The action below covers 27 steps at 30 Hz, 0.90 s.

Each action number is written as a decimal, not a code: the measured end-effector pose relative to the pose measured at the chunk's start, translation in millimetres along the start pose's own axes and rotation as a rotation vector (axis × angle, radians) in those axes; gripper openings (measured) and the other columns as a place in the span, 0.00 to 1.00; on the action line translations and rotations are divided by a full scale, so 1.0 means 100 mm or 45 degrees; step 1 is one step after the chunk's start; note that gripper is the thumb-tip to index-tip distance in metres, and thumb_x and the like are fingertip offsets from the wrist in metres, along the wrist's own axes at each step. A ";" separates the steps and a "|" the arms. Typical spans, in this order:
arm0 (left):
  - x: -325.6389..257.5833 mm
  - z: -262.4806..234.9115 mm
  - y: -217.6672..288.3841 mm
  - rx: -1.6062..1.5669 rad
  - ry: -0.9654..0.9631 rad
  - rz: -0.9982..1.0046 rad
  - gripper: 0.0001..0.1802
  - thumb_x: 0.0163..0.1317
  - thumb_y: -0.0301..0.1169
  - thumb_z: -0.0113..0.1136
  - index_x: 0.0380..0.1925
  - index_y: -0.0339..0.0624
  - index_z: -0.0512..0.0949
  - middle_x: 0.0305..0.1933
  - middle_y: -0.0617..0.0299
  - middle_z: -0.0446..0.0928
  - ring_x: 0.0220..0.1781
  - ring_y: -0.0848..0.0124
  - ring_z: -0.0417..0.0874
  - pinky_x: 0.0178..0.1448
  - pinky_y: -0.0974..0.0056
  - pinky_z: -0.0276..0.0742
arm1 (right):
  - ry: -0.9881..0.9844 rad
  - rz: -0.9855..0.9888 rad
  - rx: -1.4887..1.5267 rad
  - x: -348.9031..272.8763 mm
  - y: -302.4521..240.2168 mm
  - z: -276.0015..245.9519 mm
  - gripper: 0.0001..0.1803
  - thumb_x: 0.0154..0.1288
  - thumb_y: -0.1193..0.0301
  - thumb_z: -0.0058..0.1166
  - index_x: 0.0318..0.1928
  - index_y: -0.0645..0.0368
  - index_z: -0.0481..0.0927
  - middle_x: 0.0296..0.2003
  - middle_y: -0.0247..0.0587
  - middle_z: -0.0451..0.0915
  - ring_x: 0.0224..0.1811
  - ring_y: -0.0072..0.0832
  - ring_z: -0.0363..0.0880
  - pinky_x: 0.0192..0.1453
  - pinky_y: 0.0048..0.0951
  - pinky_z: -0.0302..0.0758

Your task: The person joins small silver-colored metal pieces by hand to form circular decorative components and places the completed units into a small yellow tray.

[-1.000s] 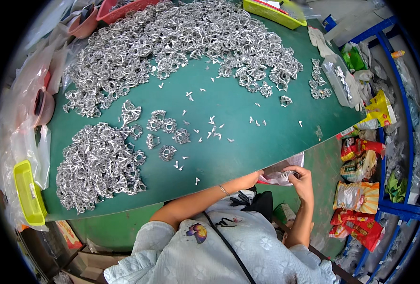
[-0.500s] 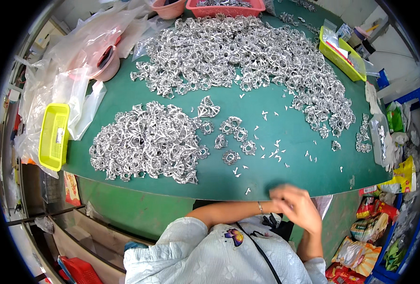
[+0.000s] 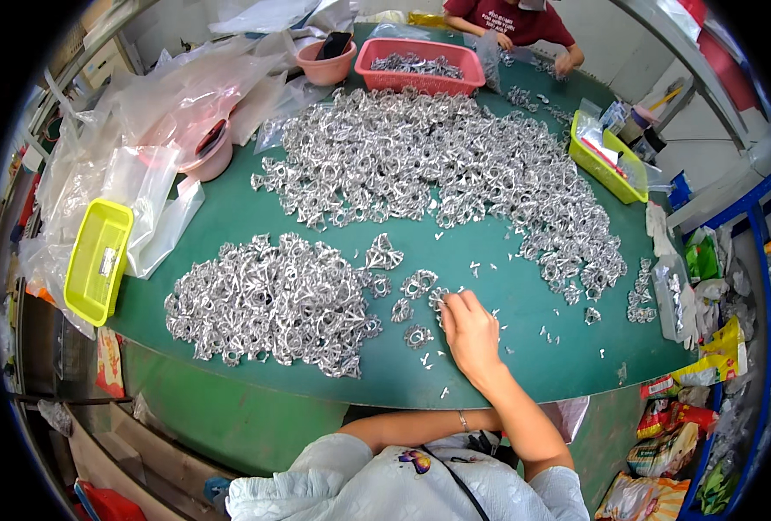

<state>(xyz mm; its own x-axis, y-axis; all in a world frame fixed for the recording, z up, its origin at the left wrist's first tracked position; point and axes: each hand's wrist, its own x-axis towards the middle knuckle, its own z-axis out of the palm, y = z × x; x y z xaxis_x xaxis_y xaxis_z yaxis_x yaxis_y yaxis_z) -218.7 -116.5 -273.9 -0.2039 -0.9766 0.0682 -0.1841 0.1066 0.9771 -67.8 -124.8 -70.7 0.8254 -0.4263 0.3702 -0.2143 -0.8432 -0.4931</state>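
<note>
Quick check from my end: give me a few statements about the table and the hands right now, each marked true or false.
1. The right hand rests on the green table among small metal pieces. True.
2. The left hand is sorting the near pile. False: the left hand is not visible; its forearm lies across the body below the table edge.
3. The yellow tray sits at the table's left edge. True.
4. The red basket is empty. False: it holds metal parts.

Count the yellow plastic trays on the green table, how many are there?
2. One yellow tray sits at the left edge by clear bags; another sits at the far right. More may be hidden under bags.
</note>
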 end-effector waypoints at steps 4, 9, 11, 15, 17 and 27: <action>0.04 -0.01 0.00 0.012 -0.038 0.036 0.07 0.55 0.23 0.48 0.29 0.31 0.75 0.27 0.42 0.75 0.29 0.55 0.77 0.35 0.55 0.71 | -0.042 0.572 0.944 -0.10 0.21 -0.38 0.06 0.63 0.73 0.53 0.35 0.64 0.75 0.24 0.33 0.74 0.20 0.20 0.72 0.21 0.20 0.66; -0.02 -0.03 0.00 0.021 -0.033 0.051 0.07 0.55 0.23 0.47 0.29 0.31 0.75 0.27 0.42 0.75 0.29 0.56 0.77 0.34 0.55 0.70 | 0.002 0.928 1.848 -0.70 0.41 -1.13 0.15 0.58 0.65 0.59 0.29 0.65 0.73 0.19 0.37 0.72 0.17 0.22 0.68 0.16 0.19 0.62; -0.02 -0.03 0.05 0.030 -0.046 0.071 0.07 0.55 0.23 0.47 0.29 0.31 0.75 0.27 0.42 0.75 0.28 0.56 0.76 0.34 0.55 0.70 | -0.082 0.751 1.553 -1.22 0.82 -1.36 0.16 0.54 0.64 0.63 0.26 0.65 0.74 0.20 0.39 0.73 0.18 0.24 0.69 0.17 0.20 0.63; -0.09 -0.08 0.07 0.101 -0.048 0.069 0.07 0.54 0.22 0.47 0.30 0.31 0.74 0.27 0.42 0.75 0.28 0.56 0.76 0.33 0.56 0.70 | -0.235 1.032 1.285 -2.04 1.27 -1.67 0.10 0.50 0.71 0.64 0.23 0.64 0.76 0.20 0.35 0.75 0.17 0.19 0.69 0.20 0.20 0.64; -0.13 -0.07 0.01 0.117 0.005 0.084 0.07 0.54 0.22 0.47 0.30 0.31 0.74 0.27 0.42 0.75 0.28 0.57 0.76 0.33 0.56 0.70 | -0.239 1.311 1.132 -2.18 1.34 -1.64 0.08 0.55 0.73 0.60 0.24 0.64 0.77 0.19 0.32 0.75 0.17 0.16 0.69 0.20 0.19 0.64; -0.15 -0.01 -0.03 0.109 0.042 0.071 0.06 0.52 0.22 0.48 0.24 0.32 0.74 0.20 0.46 0.73 0.21 0.62 0.74 0.26 0.55 0.67 | -0.660 0.997 -0.063 -2.35 1.40 -1.14 0.09 0.58 0.74 0.55 0.36 0.69 0.79 0.27 0.46 0.82 0.29 0.27 0.80 0.32 0.28 0.76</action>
<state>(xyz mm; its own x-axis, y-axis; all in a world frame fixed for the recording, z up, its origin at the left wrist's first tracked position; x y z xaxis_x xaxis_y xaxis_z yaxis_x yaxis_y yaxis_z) -214.1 -102.8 -277.8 -0.1847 -0.9742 0.1300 -0.2553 0.1753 0.9508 -351.2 -180.3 -137.2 0.5640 -0.6888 -0.4555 -0.8190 -0.3961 -0.4151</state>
